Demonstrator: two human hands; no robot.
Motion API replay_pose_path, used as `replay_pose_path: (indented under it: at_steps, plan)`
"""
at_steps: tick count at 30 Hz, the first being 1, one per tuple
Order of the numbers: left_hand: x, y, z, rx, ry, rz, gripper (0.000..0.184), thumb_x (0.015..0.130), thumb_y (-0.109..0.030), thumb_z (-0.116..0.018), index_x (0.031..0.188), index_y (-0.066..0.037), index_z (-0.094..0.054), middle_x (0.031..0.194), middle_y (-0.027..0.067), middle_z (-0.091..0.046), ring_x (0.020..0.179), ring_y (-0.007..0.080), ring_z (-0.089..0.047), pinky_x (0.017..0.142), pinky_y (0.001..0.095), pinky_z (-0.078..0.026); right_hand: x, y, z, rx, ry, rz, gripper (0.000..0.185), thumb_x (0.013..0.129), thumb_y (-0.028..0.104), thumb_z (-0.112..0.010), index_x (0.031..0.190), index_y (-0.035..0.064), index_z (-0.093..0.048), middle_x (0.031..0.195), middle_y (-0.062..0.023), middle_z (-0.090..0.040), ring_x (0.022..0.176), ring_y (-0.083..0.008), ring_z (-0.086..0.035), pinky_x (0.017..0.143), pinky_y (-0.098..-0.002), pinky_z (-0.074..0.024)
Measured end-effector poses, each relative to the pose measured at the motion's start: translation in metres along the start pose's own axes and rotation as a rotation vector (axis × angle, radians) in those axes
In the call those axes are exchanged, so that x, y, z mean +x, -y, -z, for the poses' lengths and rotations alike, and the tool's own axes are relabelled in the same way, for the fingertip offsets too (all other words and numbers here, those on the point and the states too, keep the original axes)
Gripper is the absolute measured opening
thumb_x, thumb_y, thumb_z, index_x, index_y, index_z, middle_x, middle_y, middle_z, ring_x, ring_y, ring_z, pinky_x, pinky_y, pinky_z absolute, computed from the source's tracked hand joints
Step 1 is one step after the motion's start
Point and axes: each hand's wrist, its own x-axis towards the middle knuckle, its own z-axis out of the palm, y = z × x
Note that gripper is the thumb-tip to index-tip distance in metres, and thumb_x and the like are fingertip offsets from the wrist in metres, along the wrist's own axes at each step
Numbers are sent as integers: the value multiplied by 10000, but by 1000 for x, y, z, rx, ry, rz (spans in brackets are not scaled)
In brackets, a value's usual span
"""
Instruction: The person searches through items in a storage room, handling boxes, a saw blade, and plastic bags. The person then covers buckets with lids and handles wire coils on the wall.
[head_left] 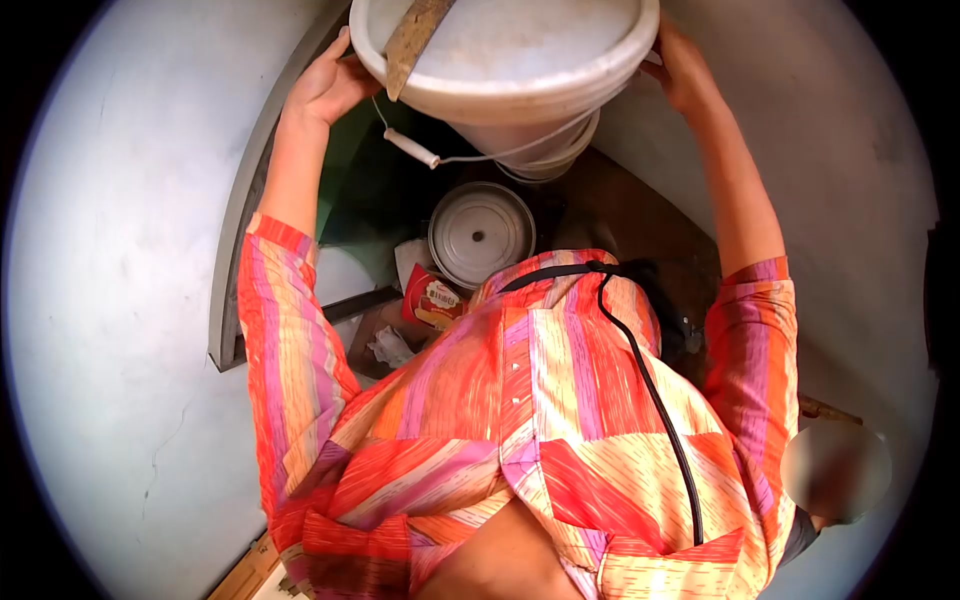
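Note:
A white plastic bucket (pixel 540 92) is held up at the top of the view, between my two hands. My left hand (pixel 335 82) is wrapped around its left side, just under the rim. On the opposite side, my right hand (pixel 682 68) grips the bucket, its fingers partly hidden behind it. A worn brown strip (pixel 412 45), which looks like wood, lies across the rim near my left hand. The bucket's wire handle with a white grip (pixel 411 148) hangs down in front. Beneath it, the base of a second white bucket or tub (pixel 555 168) shows.
Below stands a round metal lid or pot (pixel 482 236) with a dark centre knob. A red packet (pixel 434 300) and crumpled white plastic (pixel 390 347) lie closer to me. Pale walls (pixel 130 250) close in on both sides. Another person (pixel 838 470) is at the lower right.

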Motion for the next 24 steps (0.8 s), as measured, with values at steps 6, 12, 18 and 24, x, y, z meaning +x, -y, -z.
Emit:
replay_pose_path:
  at_steps: [6, 12, 18, 24]
  plan:
    - [6, -20, -13, -55, -181, -273, 495, 810, -244, -620, 1165, 40, -424, 1189, 165, -464, 1124, 276, -432, 953, 415, -370, 30, -4, -37, 137, -34, 52, 442, 857, 412, -496, 1129, 64, -518, 1052, -51, -535, 975, -163, -477, 803, -336, -421]
    - [11, -4, -16, 66, -78, -372, 463, 771, -222, -646, 1132, 15, -478, 1066, 129, -548, 983, 231, -520, 836, 322, -430, 43, 3, -51, 167, -67, -39, 410, 877, 384, -464, 1095, 42, -518, 1022, -77, -545, 896, -181, -524, 767, -344, -446]
    - [1, -1, -18, 191, -237, -357, 328, 718, -297, -623, 939, -60, -576, 910, 84, -552, 869, 203, -503, 783, 427, -416, 32, 27, -41, 74, -8, -54, 217, 835, 216, -476, 899, 35, -577, 772, -60, -580, 635, -160, -518, 571, -312, -428]
    - [-39, -3, -23, 154, -256, -272, 289, 752, -204, -577, 967, -19, -522, 933, 103, -539, 907, 219, -514, 790, 418, -435, 23, 43, -43, -16, -13, -44, 272, 856, 305, -475, 926, 65, -581, 790, -49, -573, 683, -156, -497, 653, -322, -420]
